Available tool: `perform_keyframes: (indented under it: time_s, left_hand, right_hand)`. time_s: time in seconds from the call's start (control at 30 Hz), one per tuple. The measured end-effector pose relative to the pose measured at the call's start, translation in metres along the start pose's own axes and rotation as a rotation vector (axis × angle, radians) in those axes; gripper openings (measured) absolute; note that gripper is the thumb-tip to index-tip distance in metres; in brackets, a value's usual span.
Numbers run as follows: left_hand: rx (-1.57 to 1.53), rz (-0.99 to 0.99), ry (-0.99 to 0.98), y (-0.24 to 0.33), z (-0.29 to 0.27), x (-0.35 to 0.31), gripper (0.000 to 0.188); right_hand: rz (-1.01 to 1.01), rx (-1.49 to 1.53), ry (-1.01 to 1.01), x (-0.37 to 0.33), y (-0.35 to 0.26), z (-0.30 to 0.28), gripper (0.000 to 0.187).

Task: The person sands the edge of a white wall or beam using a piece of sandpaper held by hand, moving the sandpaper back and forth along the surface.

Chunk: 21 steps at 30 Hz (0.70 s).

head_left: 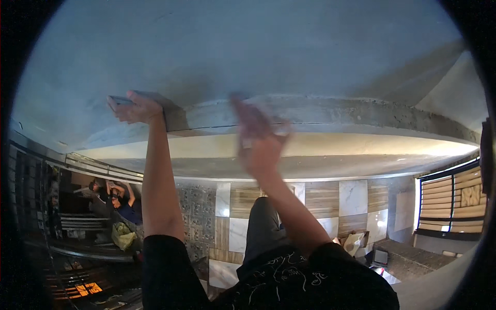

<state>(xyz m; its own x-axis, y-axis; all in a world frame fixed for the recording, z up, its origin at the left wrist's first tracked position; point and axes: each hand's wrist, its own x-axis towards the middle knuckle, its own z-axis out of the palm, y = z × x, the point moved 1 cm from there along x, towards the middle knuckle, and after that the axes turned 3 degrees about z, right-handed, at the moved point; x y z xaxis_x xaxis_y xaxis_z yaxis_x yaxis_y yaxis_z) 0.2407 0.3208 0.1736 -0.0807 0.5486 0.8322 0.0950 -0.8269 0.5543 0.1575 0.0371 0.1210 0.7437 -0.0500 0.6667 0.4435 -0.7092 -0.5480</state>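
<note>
My left hand (135, 108) is raised against the grey plastered surface (289, 46) overhead, just above the rough ledge (330, 109). Its fingers are bent around a thin grey edge, too small to name. To the right, my right hand (261, 142) crosses the ledge and is smeared by motion. Whether its fingers hold anything cannot be made out. Both forearms reach up from black sleeves.
Below lies a floor of wood-look and white tiles (354, 199). A slatted window (452, 201) stands at the right. Down left, beyond a dark railing (39, 150), another person (124, 206) has raised arms near a yellowish bag (123, 236).
</note>
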Motion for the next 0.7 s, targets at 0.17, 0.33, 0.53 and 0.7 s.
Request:
perform_keyframes:
  time_s: [0.17,0.33,0.53,0.7]
  left_hand:
    - [0.048,-0.06,-0.01,-0.017,-0.002,0.003,0.079]
    - [0.02,-0.02,0.005,-0.012,-0.006,0.009,0.081]
    - [-0.081,0.077,0.085,-0.007,0.003,0.011,0.084]
    - [-0.034,0.081,0.099,-0.022,0.006,-0.001,0.085]
  right_hand:
    - [-0.124,0.12,0.002,0.012,0.004,-0.002,0.044]
    - [0.035,-0.392,0.285,0.008,0.123,-0.108,0.025]
    - [0.082,-0.22,0.243,-0.003,0.057,-0.03,0.028]
    - [-0.079,0.067,-0.082,-0.005,0.002,0.008,0.044]
